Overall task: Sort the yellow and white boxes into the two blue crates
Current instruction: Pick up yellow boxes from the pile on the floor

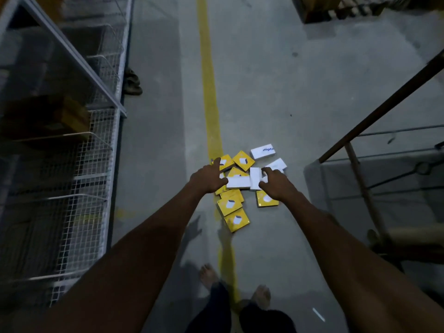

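A heap of yellow boxes (pixel 229 205) and white boxes (pixel 262 151) lies on the grey floor beside the yellow line. Both my arms reach down over the heap. My left hand (pixel 207 179) hovers with spread fingers over a yellow box (pixel 226 162) and the end of a flat white box (pixel 238 183). My right hand (pixel 276 181) has its fingers around an upright white box (pixel 255 178). No blue crates are in view.
A wire-mesh shelf rack (pixel 79 150) stands along the left. A dark slanted rail (pixel 379 109) and a metal frame with a grey container (pixel 374 188) stand at the right. The yellow floor line (pixel 209 80) runs away from me. My bare feet (pixel 209 275) are below.
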`<state>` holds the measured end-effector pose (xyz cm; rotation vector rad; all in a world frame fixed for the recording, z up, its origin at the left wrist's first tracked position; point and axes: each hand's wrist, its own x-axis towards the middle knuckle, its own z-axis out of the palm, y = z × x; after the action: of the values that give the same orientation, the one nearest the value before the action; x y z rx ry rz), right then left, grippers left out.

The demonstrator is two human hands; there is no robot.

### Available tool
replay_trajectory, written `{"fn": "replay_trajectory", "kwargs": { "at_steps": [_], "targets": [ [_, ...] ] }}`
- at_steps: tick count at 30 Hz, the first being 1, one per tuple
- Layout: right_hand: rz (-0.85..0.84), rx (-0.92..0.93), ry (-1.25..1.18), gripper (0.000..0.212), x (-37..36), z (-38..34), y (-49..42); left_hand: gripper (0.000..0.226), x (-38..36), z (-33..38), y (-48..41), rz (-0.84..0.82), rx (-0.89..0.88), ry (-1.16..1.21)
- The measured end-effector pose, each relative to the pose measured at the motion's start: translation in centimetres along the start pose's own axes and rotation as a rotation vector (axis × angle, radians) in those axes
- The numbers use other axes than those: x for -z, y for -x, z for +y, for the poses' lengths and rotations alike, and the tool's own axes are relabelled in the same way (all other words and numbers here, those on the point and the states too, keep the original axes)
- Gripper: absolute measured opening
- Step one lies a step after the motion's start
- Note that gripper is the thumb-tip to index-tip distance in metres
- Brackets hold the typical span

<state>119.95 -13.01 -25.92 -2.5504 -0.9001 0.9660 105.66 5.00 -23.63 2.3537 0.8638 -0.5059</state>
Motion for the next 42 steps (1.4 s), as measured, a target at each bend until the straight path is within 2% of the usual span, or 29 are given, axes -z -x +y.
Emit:
{"fn": "replay_trajectory", "kwargs": {
  "at_steps": [5,10,13,19,22,25,26,28,30,31,33,36,39,42],
  "targets": [
    [-0.009,-0.080,-0.069,0.051,-6.3,4.0,-9.8,0.084,-8.1,-4.0,-10.7,-0.015,0.052,0.054],
    [-0.110,-0.223,-0.221,0.043,-18.7,11.4,-18.9,0.087,-21.9,-9.7,-19.6,-0.011,0.295,0.212],
    [-0.123,-0.271,-0.263,0.043,-26.1,16.1,-23.3,0.086,-30.5,-12.8,-23.7,-0.008,0.370,0.155],
    [-0.179,-0.331,-0.330,0.048,-38.1,23.4,-30.6,0.109,-43.0,-18.5,-32.1,-0.028,0.195,-0.224],
    [-0.264,-0.515,-0.453,0.054,-43.2,26.5,-32.6,0.127,-47.6,-20.0,-35.3,-0.045,0.211,-0.227],
    [-0.346,-0.723,-0.586,0.077,-47.8,29.6,-33.8,0.137,-51.5,-21.2,-37.4,-0.048,0.145,-0.243],
    [-0.361,-0.822,-0.652,0.074,-48.8,30.1,-33.6,0.139,-52.4,-21.6,-37.9,-0.024,0.112,-0.273],
    [-0.427,-0.967,-0.817,0.051,-50.4,30.4,-33.0,0.140,-53.7,-22.1,-38.7,0.001,0.080,-0.336],
    [-0.499,-1.007,-0.932,0.043,-51.9,30.8,-32.6,0.140,-54.2,-22.2,-39.2,-0.013,0.091,-0.341],
    [-0.483,-0.995,-1.008,0.043,-52.4,30.8,-32.5,0.139,-54.4,-22.1,-39.4,-0.016,0.104,-0.331],
    [-0.342,-0.932,-1.168,0.041,-53.0,30.3,-33.2,0.138,-54.7,-21.9,-39.4,-0.031,0.167,-0.264],
    [-0.190,-0.868,-1.248,0.023,-52.5,29.0,-33.9,0.138,-55.6,-21.3,-38.8,-0.059,0.352,0.070],
    [-0.225,-0.921,-1.246,0.017,-52.5,28.9,-33.7,0.137,-56.2,-21.5,-37.9,-0.058,0.417,0.339],
    [-0.384,-0.958,-1.273,0.028,-52.8,28.5,-33.2,0.133,-55.0,-22.4,-37.3,-0.113,0.484,0.588]
  ]
}}
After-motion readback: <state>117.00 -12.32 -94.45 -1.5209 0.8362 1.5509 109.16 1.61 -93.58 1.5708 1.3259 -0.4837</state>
